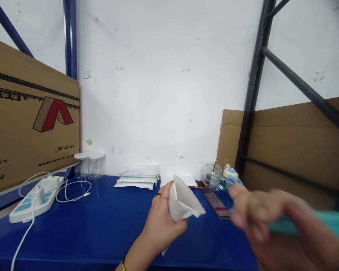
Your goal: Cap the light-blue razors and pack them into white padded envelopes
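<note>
My left hand point(161, 222) is closed around a small white paper bag point(183, 201), holding it above the blue table point(101, 226) with its mouth pointing up and to the right. A ring shows on one finger. My right hand point(265, 222) is at the lower right, heavily smeared by motion, close to the bag's right side but apart from it. Something teal point(282, 226) runs along it; I cannot tell whether the fingers grip it.
A stack of white bags point(137, 176) lies at the back by the wall. Two clear lidded jars point(89, 165), a white power strip point(35, 199) with cables, a phone point(217, 205), a clear cup point(211, 175), a blue-white object point(228, 175) and cardboard boxes point(31, 116) surround the table.
</note>
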{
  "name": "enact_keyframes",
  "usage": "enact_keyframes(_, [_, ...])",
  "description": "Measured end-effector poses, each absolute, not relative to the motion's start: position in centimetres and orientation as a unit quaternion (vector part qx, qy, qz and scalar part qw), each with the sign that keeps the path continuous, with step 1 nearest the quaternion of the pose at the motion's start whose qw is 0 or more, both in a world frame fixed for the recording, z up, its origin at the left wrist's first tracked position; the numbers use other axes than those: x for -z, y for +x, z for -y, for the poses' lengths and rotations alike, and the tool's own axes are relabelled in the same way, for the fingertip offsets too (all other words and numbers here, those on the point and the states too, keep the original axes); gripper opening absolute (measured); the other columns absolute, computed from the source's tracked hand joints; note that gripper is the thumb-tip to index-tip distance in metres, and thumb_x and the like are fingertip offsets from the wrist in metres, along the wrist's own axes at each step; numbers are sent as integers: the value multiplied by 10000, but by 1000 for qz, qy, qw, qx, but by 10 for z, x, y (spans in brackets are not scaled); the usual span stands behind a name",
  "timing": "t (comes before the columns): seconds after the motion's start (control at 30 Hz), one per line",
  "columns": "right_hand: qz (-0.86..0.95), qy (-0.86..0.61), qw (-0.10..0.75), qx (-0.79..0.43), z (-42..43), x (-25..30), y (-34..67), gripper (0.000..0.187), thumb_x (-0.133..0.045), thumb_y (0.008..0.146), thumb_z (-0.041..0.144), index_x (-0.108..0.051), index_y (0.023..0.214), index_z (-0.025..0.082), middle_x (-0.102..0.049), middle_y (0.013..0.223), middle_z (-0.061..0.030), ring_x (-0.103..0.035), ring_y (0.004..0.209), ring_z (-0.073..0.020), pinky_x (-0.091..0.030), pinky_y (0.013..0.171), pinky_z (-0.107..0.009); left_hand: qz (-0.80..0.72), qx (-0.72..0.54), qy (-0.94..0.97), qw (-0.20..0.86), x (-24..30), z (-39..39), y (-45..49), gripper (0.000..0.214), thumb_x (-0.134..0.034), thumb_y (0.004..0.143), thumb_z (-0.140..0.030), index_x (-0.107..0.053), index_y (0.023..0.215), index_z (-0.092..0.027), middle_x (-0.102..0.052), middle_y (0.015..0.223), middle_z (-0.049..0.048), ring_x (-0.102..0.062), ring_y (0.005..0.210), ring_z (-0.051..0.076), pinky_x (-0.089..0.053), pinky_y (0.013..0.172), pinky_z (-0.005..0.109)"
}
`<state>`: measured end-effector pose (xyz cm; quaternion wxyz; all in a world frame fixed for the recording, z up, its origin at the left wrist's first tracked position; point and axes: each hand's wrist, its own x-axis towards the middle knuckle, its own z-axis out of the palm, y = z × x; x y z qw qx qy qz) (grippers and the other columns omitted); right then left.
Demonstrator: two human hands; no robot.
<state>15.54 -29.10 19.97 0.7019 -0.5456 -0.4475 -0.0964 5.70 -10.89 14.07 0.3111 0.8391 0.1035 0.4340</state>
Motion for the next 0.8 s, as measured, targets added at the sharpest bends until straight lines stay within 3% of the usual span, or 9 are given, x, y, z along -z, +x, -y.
enact_keyframes(0.07, [461, -462, 757, -4, 265, -223, 156, 410, -438, 839, 528, -645, 615, 254, -586, 494, -40, -652, 778, -277, -466, 764, -435, -56, -413, 830, 371, -148, 112, 69, 664, -617, 635, -156, -396, 1256, -227, -582, 1078, 51, -565, 921, 214, -448, 813, 321])
enact_keyframes(0.17, [466, -441, 760, -103, 228, -239, 167, 341, -508, 817, 463, -686, 712, 192, -697, 707, -67, -630, 938, -290, -454, 847, -418, -36, -400, 819, 409, -153, 114, 85, 626, -614, 631, -132, -423, 1219, -228, -604, 1026, 28, -578, 878, 191, -455, 761, 281])
enact_keyframes(0.27, [453, -477, 740, -144, 204, -236, 179, 357, -502, 829, 459, -706, 789, 169, -706, 966, -83, -578, 1045, -286, -440, 874, -380, -48, -399, 812, 423, -152, 114, 95, 607, -613, 636, -131, -423, 1205, -222, -610, 1023, 30, -585, 867, 189, -453, 741, 277])
enact_keyframes(0.37, [469, -507, 712, -126, 194, -228, 183, 324, -511, 839, 430, -708, 807, 174, -676, 1073, -63, -540, 1096, -261, -389, 933, -347, -56, -406, 807, 425, -151, 112, 98, 579, -606, 645, -130, -420, 1187, -215, -614, 1006, 29, -589, 859, 189, -449, 745, 282])
enact_keyframes(0.53, [495, -570, 642, -132, 184, -224, 177, 278, -570, 791, 421, -712, 825, 184, -651, 1100, -47, -541, 1054, -242, -397, 870, -319, -90, -423, 797, 422, -148, 105, 98, 542, -610, 657, -145, -409, 1157, -208, -610, 979, 31, -592, 838, 190, -450, 711, 281])
enact_keyframes(0.8, [485, -603, 603, -196, 164, -222, 171, 345, -693, 680, 395, -671, 944, 173, -657, 786, -22, -574, 749, -178, -418, 662, -276, -115, -446, 773, 436, -144, 89, 101, 524, -600, 648, -148, -420, 1138, -192, -627, 959, 40, -605, 833, 204, -464, 725, 300])
